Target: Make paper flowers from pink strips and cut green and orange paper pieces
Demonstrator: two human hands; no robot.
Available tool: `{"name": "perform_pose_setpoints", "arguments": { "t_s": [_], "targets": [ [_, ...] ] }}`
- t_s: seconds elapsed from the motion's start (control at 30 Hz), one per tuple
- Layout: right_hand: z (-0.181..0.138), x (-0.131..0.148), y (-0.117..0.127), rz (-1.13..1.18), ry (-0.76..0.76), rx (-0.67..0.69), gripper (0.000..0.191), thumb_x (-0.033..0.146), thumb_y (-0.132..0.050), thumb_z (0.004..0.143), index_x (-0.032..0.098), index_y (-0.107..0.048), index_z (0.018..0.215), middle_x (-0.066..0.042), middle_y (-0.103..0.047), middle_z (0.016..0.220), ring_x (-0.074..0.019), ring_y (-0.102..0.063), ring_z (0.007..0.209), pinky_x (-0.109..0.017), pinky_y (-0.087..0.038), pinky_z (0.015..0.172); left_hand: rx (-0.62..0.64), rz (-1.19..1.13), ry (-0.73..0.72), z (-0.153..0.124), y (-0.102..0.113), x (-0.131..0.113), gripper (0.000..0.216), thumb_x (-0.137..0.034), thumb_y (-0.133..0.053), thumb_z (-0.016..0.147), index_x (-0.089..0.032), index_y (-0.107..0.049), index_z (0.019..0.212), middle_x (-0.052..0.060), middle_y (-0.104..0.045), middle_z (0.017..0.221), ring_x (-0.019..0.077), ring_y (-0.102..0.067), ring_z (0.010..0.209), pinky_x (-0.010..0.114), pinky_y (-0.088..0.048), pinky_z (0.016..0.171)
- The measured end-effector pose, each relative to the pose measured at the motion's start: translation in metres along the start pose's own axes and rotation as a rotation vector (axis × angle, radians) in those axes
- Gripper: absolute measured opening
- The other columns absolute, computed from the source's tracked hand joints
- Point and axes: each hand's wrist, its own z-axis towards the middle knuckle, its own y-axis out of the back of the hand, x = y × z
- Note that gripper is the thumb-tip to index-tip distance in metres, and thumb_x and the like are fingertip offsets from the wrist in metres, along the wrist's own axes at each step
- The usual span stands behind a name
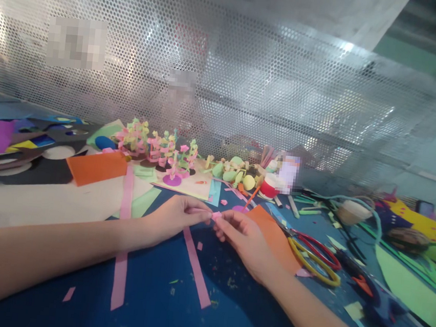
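My left hand and my right hand meet above the blue table, fingertips pinched together on a small pink paper piece. Both hands are closed on it. A long pink paper strip lies on the table just below the hands, and another pink strip passes under my left forearm. An orange sheet lies under my right hand.
Scissors with red and yellow handles lie right of my right hand. Small paper trees and green foam shapes stand behind. Coloured paper sheets pile at left, green sheets at right. A perforated metal screen rises at the back.
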Motion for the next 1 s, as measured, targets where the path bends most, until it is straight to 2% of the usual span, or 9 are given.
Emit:
{"name": "perform_pose_setpoints", "arguments": {
  "t_s": [0.27,0.63,0.77,1.0],
  "targets": [
    [-0.0015,0.0032,-0.0004,-0.056,-0.019,-0.015,0.021,0.039,-0.064,0.076,0.019,-0.06,0.077,0.002,-0.057,0.066,-0.0126,-0.051,0.063,-0.027,-0.041,0.064,-0.018,-0.071,0.051,0.0013,-0.0026,-0.0019,0.026,-0.04,-0.066,0.072,-0.019,-0.067,0.087,0.002,-0.072,0.083,0.0181,-0.065,0.082,0.027,-0.047,0.077],
    [-0.0015,-0.0016,0.0017,0.033,0.027,0.02,0.011,0.033,-0.058,0.082,0.022,-0.06,0.079,0.002,-0.055,0.072,-0.0123,-0.05,0.067,-0.026,-0.04,0.065,0.029,-0.078,0.02,0.0009,-0.0035,-0.0026,0.021,-0.038,-0.064,0.074,-0.019,-0.068,0.083,0.002,-0.072,0.083,0.0168,-0.065,0.079,0.026,-0.047,0.074],
    [-0.0007,-0.0034,0.0026,0.104,0.006,0.036,0.013,0.034,-0.057,0.082,0.025,-0.062,0.076,0.002,-0.056,0.072,-0.0131,-0.05,0.067,-0.027,-0.041,0.065,0.041,-0.092,0.01,0.0006,-0.0034,-0.004,0.018,-0.036,-0.065,0.075,-0.019,-0.068,0.082,0.002,-0.072,0.082,0.016,-0.065,0.078,0.025,-0.047,0.073],
    [-0.0003,-0.0028,0.0024,0.057,-0.02,0.027,0.016,0.035,-0.058,0.081,0.023,-0.065,0.073,0.002,-0.055,0.067,-0.0125,-0.05,0.064,-0.026,-0.039,0.061,0.028,-0.052,0.015,0.0003,-0.0032,-0.0031,0.017,-0.034,-0.065,0.075,-0.019,-0.069,0.081,0.0,-0.071,0.078,0.0142,-0.064,0.074,0.023,-0.046,0.071]
  ]
}}
